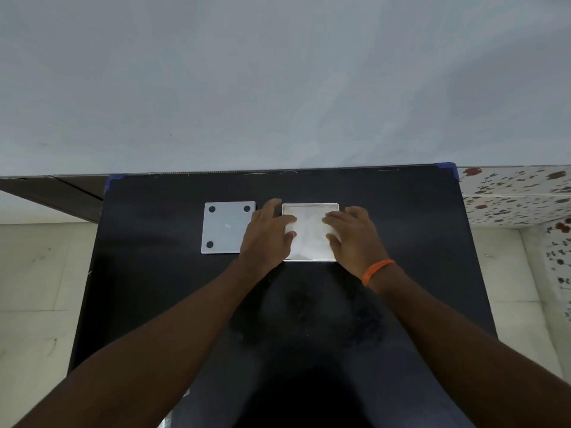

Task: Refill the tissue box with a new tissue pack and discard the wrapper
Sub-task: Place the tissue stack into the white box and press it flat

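Currently one black table [154, 273], pushed up against a pale wall [278, 72]. Two blue corner guards [447, 167] on its far corners.

Count on the table: one white square tissue box [310, 206], open side up, and one flat white plate [225, 230] lying just left of it, apart from the box by a narrow gap. Plate shows three dark round pads [212, 209]; the fourth corner is hidden under the wrist, so can't confirm a fourth.

Inside the box: one white tissue stack [310, 236], filling it nearly rim to rim. Can't tell whether any wrapper is on it.

Two hands, both bare, both over the box:
- left hand [270, 234]: fingers spread flat, tips pressing on the left side of the tissue stack, thumb-side finger lying along the box's left outer wall.
- right hand [355, 234]: fingers spread flat, tips on the right side of the stack. One orange band [377, 271] on that wrist.

Neither hand is closed around anything; both lie palm down. Hands apart from each other, stack's middle exposed between them.

Tiled floor [40, 288] either side of the table; floral-pattern surface [513, 196] at right.
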